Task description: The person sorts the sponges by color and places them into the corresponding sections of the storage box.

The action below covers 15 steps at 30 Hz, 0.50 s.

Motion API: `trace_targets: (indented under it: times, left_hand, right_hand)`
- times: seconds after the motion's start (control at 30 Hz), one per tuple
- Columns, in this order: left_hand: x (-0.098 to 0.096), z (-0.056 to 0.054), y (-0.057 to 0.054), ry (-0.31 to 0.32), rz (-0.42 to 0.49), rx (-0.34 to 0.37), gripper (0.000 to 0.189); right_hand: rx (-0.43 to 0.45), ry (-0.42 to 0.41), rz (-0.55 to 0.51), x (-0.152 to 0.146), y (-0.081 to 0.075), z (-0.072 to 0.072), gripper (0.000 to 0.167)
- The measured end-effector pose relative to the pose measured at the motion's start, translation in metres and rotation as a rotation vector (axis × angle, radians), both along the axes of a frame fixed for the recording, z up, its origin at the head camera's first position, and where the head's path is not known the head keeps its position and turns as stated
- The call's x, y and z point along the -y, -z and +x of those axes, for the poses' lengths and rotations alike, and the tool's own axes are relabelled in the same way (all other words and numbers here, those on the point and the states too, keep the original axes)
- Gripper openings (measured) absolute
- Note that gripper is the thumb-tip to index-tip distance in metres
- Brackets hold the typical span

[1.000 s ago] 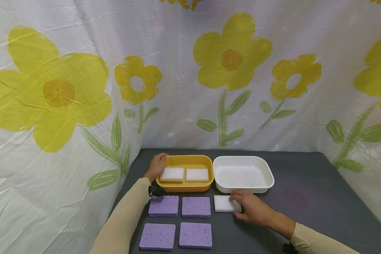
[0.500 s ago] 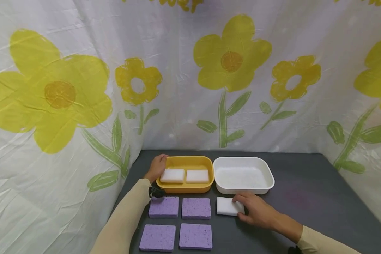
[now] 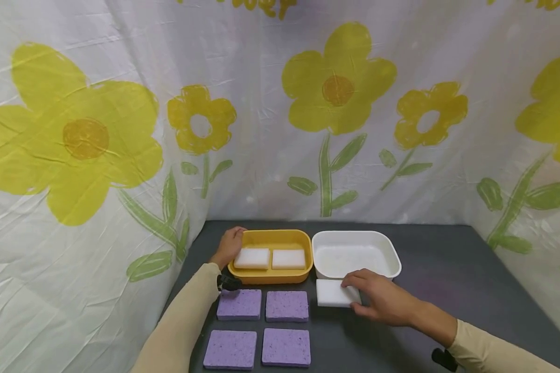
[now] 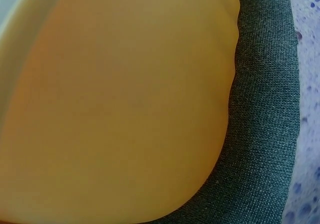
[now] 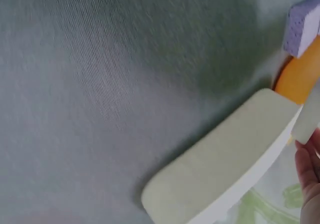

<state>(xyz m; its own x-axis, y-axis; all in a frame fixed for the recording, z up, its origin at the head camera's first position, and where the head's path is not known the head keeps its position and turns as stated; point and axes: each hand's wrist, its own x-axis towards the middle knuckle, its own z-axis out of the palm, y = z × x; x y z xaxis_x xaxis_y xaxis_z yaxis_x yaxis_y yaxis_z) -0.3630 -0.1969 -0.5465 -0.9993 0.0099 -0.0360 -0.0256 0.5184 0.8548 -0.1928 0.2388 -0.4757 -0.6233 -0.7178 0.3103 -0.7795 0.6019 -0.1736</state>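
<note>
The fingers of the right hand [image 3: 385, 298] are pinching a white block [image 3: 330, 293] by its right edge. Since a second ago it has been rising off the worktop [image 3: 441, 261] before the white tray [image 3: 361, 253]; the pick-up is seemingly succeeding. Toward the far left corner, the left hand [image 3: 228, 246] is touching the yellow tray [image 3: 275, 278], its fingers' hold unclear.

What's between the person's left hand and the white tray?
The yellow tray, with two white blocks in it, lies between the left hand and the white tray. The head view shows this.
</note>
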Motion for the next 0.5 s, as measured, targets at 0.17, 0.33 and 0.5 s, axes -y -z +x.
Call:
trace_targets:
  times: [0.17, 0.33, 0.5]
  left_hand:
    - [0.003, -0.002, 0.003, 0.005, 0.002, -0.003, 0.044]
    - [0.003, -0.003, 0.005, 0.009, 0.002, -0.011, 0.044]
    - [0.003, -0.003, 0.007, 0.005, 0.003, -0.005, 0.044]
  right_hand:
    - [-0.041, -0.030, -0.002, 0.003, -0.011, -0.012, 0.038]
    - [-0.039, -0.019, 0.001, 0.010, -0.019, -0.026, 0.035]
    - [-0.009, 0.017, 0.021, 0.021, -0.024, -0.041, 0.034]
